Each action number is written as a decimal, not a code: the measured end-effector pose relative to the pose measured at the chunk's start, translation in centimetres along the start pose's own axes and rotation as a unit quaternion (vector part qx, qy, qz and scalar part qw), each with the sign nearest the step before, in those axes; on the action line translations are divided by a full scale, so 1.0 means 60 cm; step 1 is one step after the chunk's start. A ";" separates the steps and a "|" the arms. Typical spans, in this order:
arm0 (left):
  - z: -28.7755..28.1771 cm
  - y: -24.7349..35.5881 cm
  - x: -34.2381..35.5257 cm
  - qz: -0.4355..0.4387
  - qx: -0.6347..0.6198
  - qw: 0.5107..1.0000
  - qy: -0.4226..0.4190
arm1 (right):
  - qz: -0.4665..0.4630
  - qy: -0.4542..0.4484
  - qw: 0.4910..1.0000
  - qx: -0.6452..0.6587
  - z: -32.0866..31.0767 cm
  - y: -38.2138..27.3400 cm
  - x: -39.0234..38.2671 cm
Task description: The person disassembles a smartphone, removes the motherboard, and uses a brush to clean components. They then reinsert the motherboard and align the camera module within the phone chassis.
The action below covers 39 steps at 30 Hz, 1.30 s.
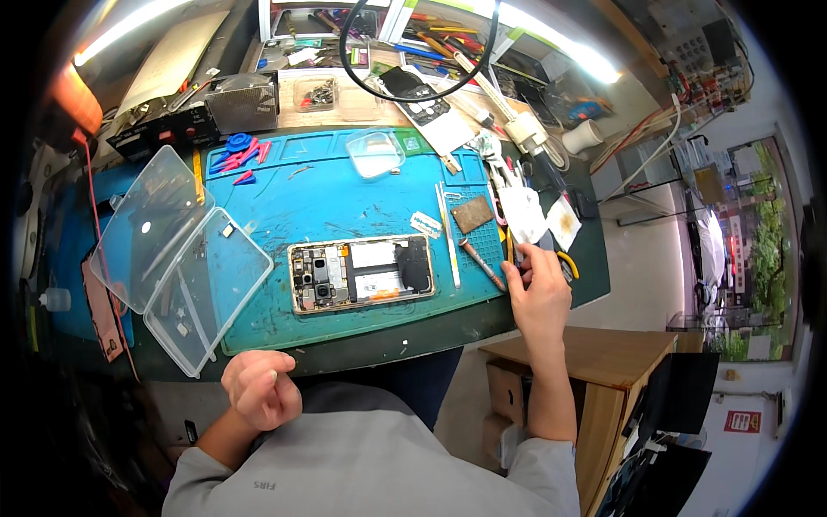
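Observation:
An opened phone (361, 271), with circuit board and battery exposed, lies flat on the blue mat (284, 198). My left hand (260, 388) is below it at the front edge, fingers curled, with nothing visible in them. My right hand (536, 289) reaches to the mat's right side, fingers closed on something I cannot make out among dark tools and yellow-handled pliers (569, 264). Beside it lie a worn rod-like tool (482, 263), a metal plate (472, 214), a long pale tool (451, 244) and a razor blade (426, 224).
Open clear plastic cases (146, 224) lie left. A small clear tub (376, 153) and blue-and-red clips (237, 155) sit at the mat's back. A crumpled white glove (519, 202) is at right. Equipment (159, 125) and tool shelves line the back; a cable loop hangs overhead.

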State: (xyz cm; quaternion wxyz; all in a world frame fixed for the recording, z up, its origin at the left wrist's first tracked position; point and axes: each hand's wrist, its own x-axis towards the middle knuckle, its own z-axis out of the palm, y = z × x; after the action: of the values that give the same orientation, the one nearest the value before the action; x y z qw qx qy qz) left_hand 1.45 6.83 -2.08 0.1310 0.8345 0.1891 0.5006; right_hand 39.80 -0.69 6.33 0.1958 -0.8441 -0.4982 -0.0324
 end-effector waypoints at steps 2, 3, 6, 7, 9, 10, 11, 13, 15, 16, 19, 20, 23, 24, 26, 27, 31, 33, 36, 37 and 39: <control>0.004 -0.002 0.000 0.004 -0.010 1.000 0.017 | -0.008 0.021 1.000 -0.009 0.008 0.004 0.002; 0.010 -0.002 0.008 0.011 -0.013 0.999 0.033 | -0.053 0.038 0.997 -0.039 0.012 0.018 0.008; 0.006 -0.004 -0.006 -0.003 -0.017 1.000 0.004 | -0.021 0.027 0.998 -0.044 0.009 0.019 0.040; 0.005 -0.009 -0.032 -0.013 -0.027 1.000 -0.010 | 0.004 0.026 1.000 -0.014 0.015 0.027 0.050; 0.005 -0.024 -0.106 -0.034 -0.039 0.998 -0.027 | -0.010 0.042 0.999 -0.016 0.026 0.038 0.074; 0.006 -0.025 -0.114 -0.037 -0.040 0.998 -0.031 | -0.015 0.049 0.998 -0.021 0.026 0.043 0.083; 0.008 -0.025 -0.107 -0.040 -0.040 0.998 -0.034 | -0.003 0.056 0.998 -0.020 0.024 0.047 0.095; 0.007 -0.021 -0.090 -0.037 -0.020 0.998 -0.040 | -0.036 0.089 0.993 -0.066 0.015 0.053 0.101; 0.008 -0.019 -0.080 -0.045 -0.011 0.998 -0.048 | -0.035 0.099 0.991 -0.085 0.002 0.059 0.110; 0.009 -0.018 -0.072 -0.042 -0.007 0.998 -0.045 | -0.042 0.098 0.991 -0.082 0.003 0.067 0.117; 0.008 -0.006 -0.014 -0.016 0.007 1.000 -0.026 | -0.026 0.085 0.992 -0.090 -0.002 0.067 0.118; 0.007 -0.004 -0.006 -0.012 0.012 1.000 -0.022 | -0.036 0.092 0.993 -0.072 0.000 0.061 0.115; 0.005 -0.004 -0.014 -0.015 0.021 0.999 -0.022 | -0.026 0.042 0.998 -0.033 0.000 0.031 0.089; 0.003 0.001 0.004 -0.013 0.026 0.999 -0.018 | -0.027 0.011 0.998 -0.047 0.006 0.027 0.075; 0.000 0.004 0.015 -0.016 0.028 0.999 -0.013 | -0.043 0.017 0.996 -0.073 0.036 0.033 0.056; -0.002 0.004 0.012 -0.022 0.024 0.999 -0.013 | -0.054 0.021 0.993 -0.098 0.039 0.034 0.056; 0.003 0.008 0.029 -0.020 0.035 0.999 -0.014 | -0.039 0.002 0.970 -0.239 0.021 0.019 0.049; 0.010 0.004 0.031 -0.002 0.038 0.999 0.014 | -0.035 0.001 0.955 -0.293 0.025 0.007 0.058; 0.012 0.000 0.028 0.000 0.035 0.999 0.026 | -0.040 0.021 0.963 -0.265 0.023 0.009 0.056; 0.010 0.002 0.029 -0.003 0.031 0.999 0.025 | -0.020 0.032 0.968 -0.250 0.016 0.004 0.049; 0.009 0.003 0.026 -0.004 0.029 0.999 0.024 | 0.030 0.037 0.978 -0.204 -0.003 -0.010 0.039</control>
State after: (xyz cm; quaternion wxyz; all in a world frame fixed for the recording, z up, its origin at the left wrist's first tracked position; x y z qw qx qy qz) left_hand 2.66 7.38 -1.04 0.1036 0.8250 0.2099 0.5143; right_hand 40.51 1.43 7.27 0.0389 -0.8790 -0.4482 -0.1581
